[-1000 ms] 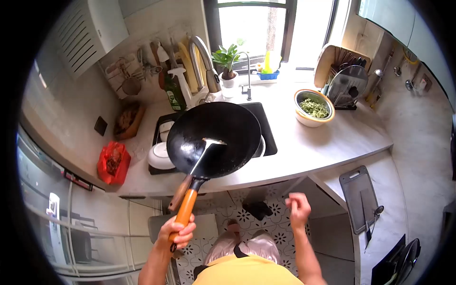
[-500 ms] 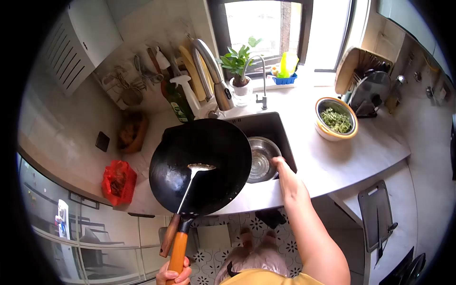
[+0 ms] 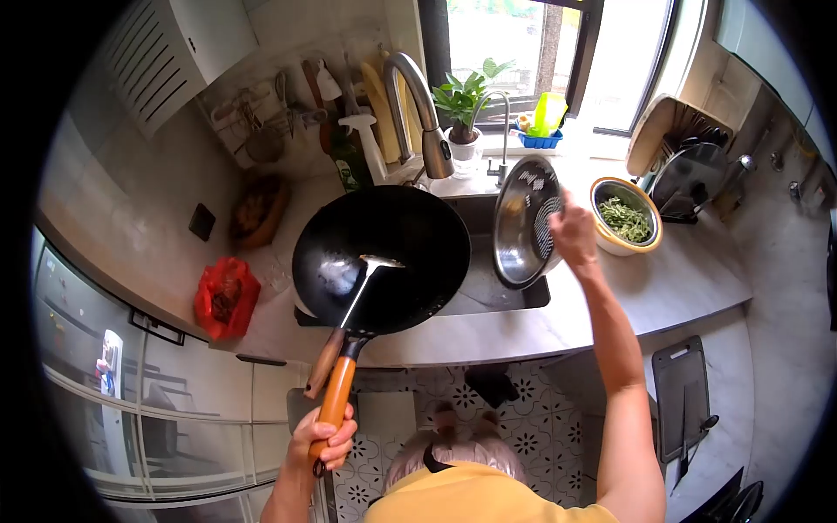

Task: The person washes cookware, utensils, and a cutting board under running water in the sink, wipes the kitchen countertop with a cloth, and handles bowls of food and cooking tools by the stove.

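My left hand [image 3: 330, 436] is wrapped round the wooden handle of a black wok [image 3: 392, 231], held over the counter's front and the left part of the sink [image 3: 497, 301]. A metal spatula [image 3: 353, 301] lies in the wok, its blade on the wok's inside and its wooden grip beside the wok's handle. Tilted on its side above the sink, a perforated metal colander [image 3: 521, 231] is gripped at its right edge by my right hand [image 3: 573, 231]. The fingertips behind its wall are partly hidden.
A bowl of shredded greens [image 3: 623, 218] stands right of the sink. Behind are a tall faucet [image 3: 436, 152], a slim tap [image 3: 501, 131] and a potted plant [image 3: 464, 105]. At left sits a red bag [image 3: 228, 298]. A dark cutting board [image 3: 682, 397] lies at lower right.
My right hand has lifted the metal colander out of the sink and tipped it on its side. The wok has shifted slightly up and right in view, with the spatula in it.
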Demonstrator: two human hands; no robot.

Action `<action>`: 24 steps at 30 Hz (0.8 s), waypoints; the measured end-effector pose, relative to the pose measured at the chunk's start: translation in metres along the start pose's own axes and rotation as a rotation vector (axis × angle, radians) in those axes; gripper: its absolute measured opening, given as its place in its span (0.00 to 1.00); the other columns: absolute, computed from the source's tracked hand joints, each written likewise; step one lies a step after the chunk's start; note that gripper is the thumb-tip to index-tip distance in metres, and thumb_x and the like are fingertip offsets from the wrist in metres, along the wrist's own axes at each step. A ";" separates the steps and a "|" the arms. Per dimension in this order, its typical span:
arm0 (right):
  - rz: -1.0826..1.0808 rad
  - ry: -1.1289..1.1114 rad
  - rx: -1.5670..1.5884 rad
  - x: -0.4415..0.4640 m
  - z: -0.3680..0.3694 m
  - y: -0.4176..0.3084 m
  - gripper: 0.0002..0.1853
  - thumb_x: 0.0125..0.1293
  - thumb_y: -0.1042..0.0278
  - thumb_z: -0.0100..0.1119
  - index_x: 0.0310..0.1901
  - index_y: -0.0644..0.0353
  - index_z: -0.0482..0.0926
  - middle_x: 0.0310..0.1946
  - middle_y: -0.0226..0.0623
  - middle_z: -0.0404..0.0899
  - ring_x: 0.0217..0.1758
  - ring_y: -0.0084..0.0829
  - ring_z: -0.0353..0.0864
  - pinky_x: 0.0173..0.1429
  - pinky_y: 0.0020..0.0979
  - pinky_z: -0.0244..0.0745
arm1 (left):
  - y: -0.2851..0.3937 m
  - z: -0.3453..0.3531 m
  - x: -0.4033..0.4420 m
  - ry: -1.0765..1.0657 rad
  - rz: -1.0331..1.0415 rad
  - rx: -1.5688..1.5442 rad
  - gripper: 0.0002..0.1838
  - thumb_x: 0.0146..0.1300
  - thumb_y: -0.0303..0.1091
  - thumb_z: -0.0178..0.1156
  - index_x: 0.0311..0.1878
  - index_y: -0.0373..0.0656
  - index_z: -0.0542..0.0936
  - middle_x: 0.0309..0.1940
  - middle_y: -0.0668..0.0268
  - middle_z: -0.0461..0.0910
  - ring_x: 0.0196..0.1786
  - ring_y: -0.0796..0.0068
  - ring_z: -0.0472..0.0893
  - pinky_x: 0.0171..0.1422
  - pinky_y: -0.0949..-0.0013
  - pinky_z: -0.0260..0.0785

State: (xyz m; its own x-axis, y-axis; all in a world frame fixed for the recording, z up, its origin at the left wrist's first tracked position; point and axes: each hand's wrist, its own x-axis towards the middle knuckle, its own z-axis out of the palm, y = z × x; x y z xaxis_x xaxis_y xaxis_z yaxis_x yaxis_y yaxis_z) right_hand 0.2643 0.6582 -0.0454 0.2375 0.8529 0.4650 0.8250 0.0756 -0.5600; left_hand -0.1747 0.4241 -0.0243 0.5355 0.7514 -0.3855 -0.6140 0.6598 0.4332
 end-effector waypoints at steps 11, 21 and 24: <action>0.076 0.369 0.512 -0.009 -0.102 0.013 0.25 0.56 0.83 0.53 0.58 0.75 0.70 0.41 0.38 0.82 0.37 0.21 0.79 0.43 0.21 0.74 | -0.001 -0.033 0.094 -0.079 -0.285 -0.039 0.15 0.61 0.29 0.53 0.49 0.35 0.66 0.24 0.70 0.63 0.17 0.85 0.65 0.17 0.78 0.66; 0.365 0.475 0.798 -0.062 -0.053 0.034 0.21 0.56 0.87 0.55 0.53 0.75 0.71 0.39 0.39 0.81 0.40 0.23 0.80 0.44 0.21 0.73 | 0.005 -0.054 0.204 -0.060 -0.450 -0.235 0.11 0.60 0.28 0.51 0.44 0.37 0.64 0.26 0.73 0.63 0.20 0.88 0.66 0.19 0.82 0.61; 0.432 0.453 0.796 -0.074 -0.037 0.033 0.22 0.55 0.88 0.54 0.54 0.74 0.71 0.40 0.38 0.81 0.40 0.23 0.80 0.45 0.22 0.74 | 0.001 -0.063 0.226 -0.023 -0.512 -0.314 0.12 0.59 0.27 0.51 0.44 0.37 0.64 0.25 0.72 0.64 0.21 0.86 0.66 0.20 0.81 0.62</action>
State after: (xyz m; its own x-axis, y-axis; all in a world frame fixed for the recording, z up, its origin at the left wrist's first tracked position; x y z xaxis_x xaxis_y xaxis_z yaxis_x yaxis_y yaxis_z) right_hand 0.2929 0.5784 -0.0728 0.7437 0.6245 0.2385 0.0805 0.2705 -0.9593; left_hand -0.0909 0.5949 -0.1623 0.8183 0.3409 -0.4628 -0.4150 0.9075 -0.0652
